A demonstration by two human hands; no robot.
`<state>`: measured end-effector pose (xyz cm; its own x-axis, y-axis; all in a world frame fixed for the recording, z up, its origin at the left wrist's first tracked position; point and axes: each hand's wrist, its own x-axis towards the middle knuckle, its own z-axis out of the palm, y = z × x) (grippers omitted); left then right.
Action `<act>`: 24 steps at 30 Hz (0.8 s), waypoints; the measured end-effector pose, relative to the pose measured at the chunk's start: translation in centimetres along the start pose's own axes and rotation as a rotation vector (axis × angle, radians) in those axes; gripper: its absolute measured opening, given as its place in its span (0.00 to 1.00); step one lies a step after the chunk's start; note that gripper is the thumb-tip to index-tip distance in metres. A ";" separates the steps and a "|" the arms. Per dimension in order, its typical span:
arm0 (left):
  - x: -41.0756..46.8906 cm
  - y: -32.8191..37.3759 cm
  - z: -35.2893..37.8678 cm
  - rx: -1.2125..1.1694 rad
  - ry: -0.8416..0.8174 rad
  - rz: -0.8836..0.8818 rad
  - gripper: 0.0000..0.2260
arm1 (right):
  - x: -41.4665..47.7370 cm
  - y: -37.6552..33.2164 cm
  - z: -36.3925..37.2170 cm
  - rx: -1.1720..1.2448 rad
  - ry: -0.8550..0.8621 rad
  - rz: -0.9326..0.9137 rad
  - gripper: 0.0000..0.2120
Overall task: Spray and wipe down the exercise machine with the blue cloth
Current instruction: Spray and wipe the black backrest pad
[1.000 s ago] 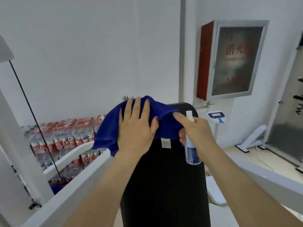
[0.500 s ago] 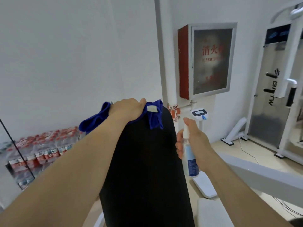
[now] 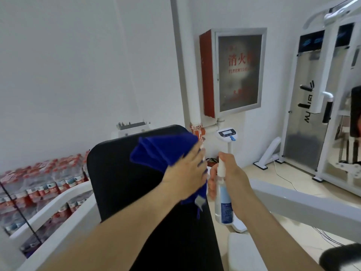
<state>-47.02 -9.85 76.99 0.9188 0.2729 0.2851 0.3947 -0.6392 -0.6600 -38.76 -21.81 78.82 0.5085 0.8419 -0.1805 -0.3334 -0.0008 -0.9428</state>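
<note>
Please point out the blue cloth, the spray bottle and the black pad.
blue cloth (image 3: 166,151): head view, on its upper folds.
spray bottle (image 3: 223,194): head view, on its clear body.
black pad (image 3: 113,173): head view, on its bare left part.

"消火", "FIREHYD" on wall cabinet (image 3: 239,73)

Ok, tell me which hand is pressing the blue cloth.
The left hand: it lies flat on the blue cloth against the black back pad. The right hand instead grips the spray bottle beside the pad.
</note>
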 end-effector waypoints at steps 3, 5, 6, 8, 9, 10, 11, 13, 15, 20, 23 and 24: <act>-1.0 0.6 1.9 -0.019 -0.039 0.075 0.28 | 0.1 0.4 -0.3 0.017 -0.016 0.043 0.24; -1.2 -1.5 1.4 -0.184 0.207 -0.047 0.24 | 0.0 0.8 -0.5 0.021 -0.050 0.047 0.23; -1.5 -3.0 0.6 -0.266 0.303 -0.118 0.22 | 0.1 1.0 -0.4 0.008 -0.058 0.057 0.23; -2.1 -6.6 -2.4 -0.393 0.338 -0.221 0.18 | 0.2 1.4 -0.1 -0.002 -0.062 0.097 0.22; -2.4 -8.1 -3.9 -0.460 0.297 -0.288 0.17 | 0.4 1.4 0.3 0.002 -0.067 0.104 0.22; -2.7 -8.8 -4.6 -0.544 0.310 -0.373 0.16 | 0.5 1.4 0.7 0.001 -0.071 0.099 0.22; -3.0 -9.2 -5.0 -0.550 0.298 -0.425 0.17 | 0.7 1.2 1.3 -0.009 -0.076 0.089 0.23; -3.7 -8.4 -4.2 -0.324 0.168 -0.355 0.24 | 1.3 0.8 2.3 -0.034 -0.082 0.044 0.24; -4.9 -7.4 -2.5 -0.118 0.072 -0.273 0.31 | 2.0 0.5 2.9 -0.126 -0.100 -0.033 0.26; -5.5 -5.8 -1.7 -0.104 0.059 -0.349 0.27 | 2.8 0.7 2.9 -0.226 -0.100 -0.048 0.27; -3.2 -5.1 -2.2 -0.090 0.013 -0.232 0.24 | 2.2 1.1 2.0 -0.124 -0.088 -0.007 0.27; -2.4 -4.8 -2.3 -0.076 0.001 -0.154 0.24 | 1.9 1.2 1.7 -0.091 -0.085 0.001 0.27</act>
<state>-51.16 -9.12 81.07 0.8476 0.3712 0.3793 0.5293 -0.6422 -0.5544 -39.53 -19.28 77.78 0.4382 0.8844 -0.1606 -0.2581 -0.0474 -0.9649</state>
